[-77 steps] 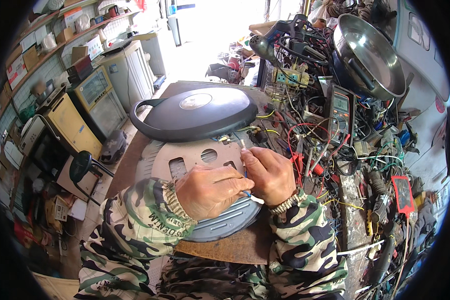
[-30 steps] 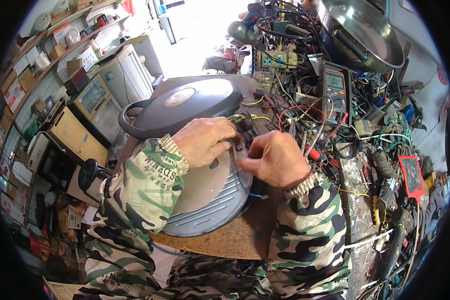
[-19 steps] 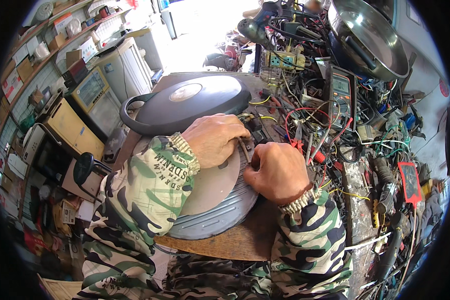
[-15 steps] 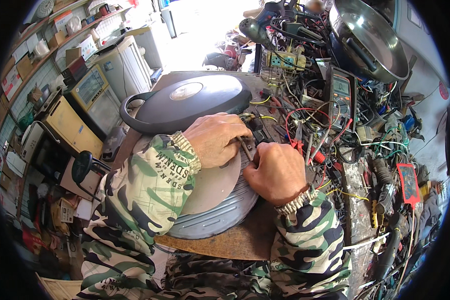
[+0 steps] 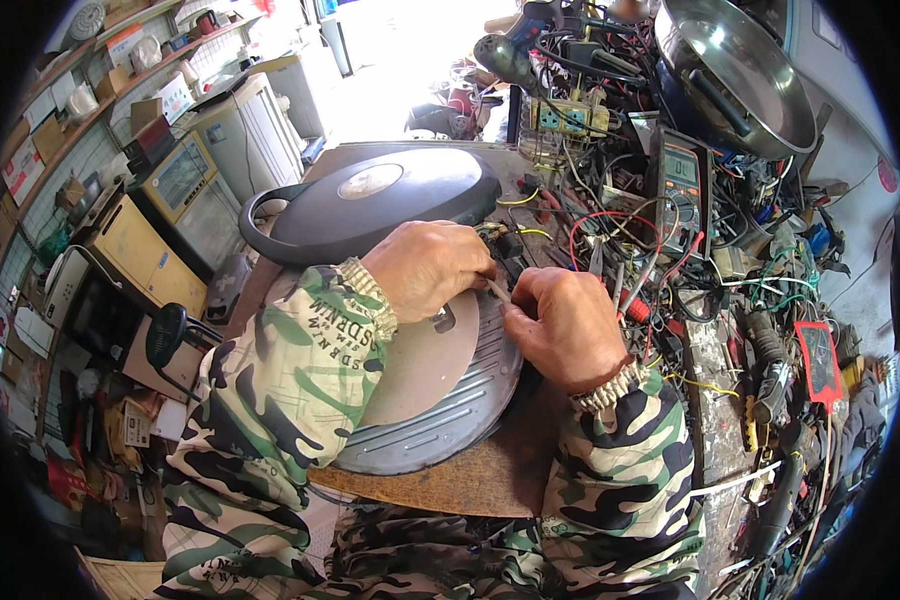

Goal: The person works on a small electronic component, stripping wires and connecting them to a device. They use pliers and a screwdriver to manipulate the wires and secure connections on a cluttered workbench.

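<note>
Since half a second ago the right hand [image 5: 568,325] has drawn slightly back toward the body, uncovering more of the ribbed grey metal appliance base [image 5: 450,410], while the left hand [image 5: 425,268] stays curled at that base's far edge. Both hands pinch a thin, pale, rod-like piece [image 5: 496,290] between them, fingers closed narrowly on it, apparently to steady it over the tan round plate [image 5: 420,365] lying on the base. What the piece is stays hard to make out, and the left palm hides whatever lies beneath it. Beyond the base rests a black domed lid [image 5: 390,195]; to its right, a multimeter [image 5: 678,185] sits amid tangled wires.
</note>
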`<state>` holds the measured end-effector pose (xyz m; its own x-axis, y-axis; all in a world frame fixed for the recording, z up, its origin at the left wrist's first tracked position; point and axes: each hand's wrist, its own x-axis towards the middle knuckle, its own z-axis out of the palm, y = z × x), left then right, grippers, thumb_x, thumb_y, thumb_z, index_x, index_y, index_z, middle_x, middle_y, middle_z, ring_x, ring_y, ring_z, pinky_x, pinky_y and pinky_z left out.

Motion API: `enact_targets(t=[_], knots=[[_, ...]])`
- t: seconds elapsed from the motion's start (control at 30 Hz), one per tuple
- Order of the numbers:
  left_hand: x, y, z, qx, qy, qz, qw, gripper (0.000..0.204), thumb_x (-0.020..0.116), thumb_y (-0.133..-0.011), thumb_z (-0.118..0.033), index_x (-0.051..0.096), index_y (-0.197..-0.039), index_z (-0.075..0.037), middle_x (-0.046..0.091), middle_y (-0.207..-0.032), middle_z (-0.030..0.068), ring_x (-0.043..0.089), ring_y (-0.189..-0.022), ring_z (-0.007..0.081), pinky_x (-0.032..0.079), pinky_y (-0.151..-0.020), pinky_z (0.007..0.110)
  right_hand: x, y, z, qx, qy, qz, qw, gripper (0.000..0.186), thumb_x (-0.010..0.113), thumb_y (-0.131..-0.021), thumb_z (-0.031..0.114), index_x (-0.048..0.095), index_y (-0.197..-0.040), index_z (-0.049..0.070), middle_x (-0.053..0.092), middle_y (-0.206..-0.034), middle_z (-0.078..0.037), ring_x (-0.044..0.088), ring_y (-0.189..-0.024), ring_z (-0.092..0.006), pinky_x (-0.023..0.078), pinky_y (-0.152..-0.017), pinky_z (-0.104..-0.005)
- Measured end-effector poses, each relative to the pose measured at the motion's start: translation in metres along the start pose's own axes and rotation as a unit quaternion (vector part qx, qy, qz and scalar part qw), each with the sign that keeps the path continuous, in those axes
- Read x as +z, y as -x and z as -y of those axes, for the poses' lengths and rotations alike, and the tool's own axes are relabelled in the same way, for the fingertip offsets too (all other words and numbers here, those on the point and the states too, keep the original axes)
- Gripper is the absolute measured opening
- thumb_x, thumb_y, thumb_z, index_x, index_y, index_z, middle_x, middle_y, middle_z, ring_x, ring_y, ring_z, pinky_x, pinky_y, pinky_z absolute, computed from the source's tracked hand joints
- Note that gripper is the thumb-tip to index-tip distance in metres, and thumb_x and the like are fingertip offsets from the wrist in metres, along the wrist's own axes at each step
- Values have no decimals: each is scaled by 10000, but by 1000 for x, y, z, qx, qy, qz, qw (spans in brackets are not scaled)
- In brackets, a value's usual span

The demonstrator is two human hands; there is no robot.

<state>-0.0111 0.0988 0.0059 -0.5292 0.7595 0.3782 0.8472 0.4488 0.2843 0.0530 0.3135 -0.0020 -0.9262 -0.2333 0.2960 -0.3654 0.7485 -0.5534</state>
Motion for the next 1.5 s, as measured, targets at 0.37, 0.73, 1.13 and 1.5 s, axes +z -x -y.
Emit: enact_targets(t=[0.37,0.73,1.13,1.5], knots=[[-40,18,19,-217,-71,-234,945,170,707,-884,11,741,-1048,-20,707,-954,85,657,-765,159,550,-740,296,-4,3,-10,43,17,-34,998,194,733,-800,232,748,-780,40,699,-759,-220,700,-750,-407,562,-725,-488],[-14,7,-6,-25,-83,-8,996,413,586,-729,96,751,-1070,-71,651,-1178,124,579,-1099,323,502,-966,406,-7,-1,-20,63,15,-47,997,187,750,-803,222,738,-778,36,696,-758,-220,697,-762,-419,558,-722,-497],[-25,6,-13,-64,-19,9,998,266,585,-794,110,727,-985,-10,682,-996,133,648,-1031,298,520,-929,397,-4,0,-18,13,16,-57,998,196,751,-795,228,726,-803,35,693,-751,-207,698,-775,-400,553,-726,-492],[-10,6,8,-53,24,-7,998,277,536,-792,75,719,-975,-22,688,-987,135,644,-977,343,523,-893,418,33,-18,-13,-154,89,-96,979,183,774,-763,154,779,-933,88,631,-869,-138,640,-905,-341,523,-787,-456]])
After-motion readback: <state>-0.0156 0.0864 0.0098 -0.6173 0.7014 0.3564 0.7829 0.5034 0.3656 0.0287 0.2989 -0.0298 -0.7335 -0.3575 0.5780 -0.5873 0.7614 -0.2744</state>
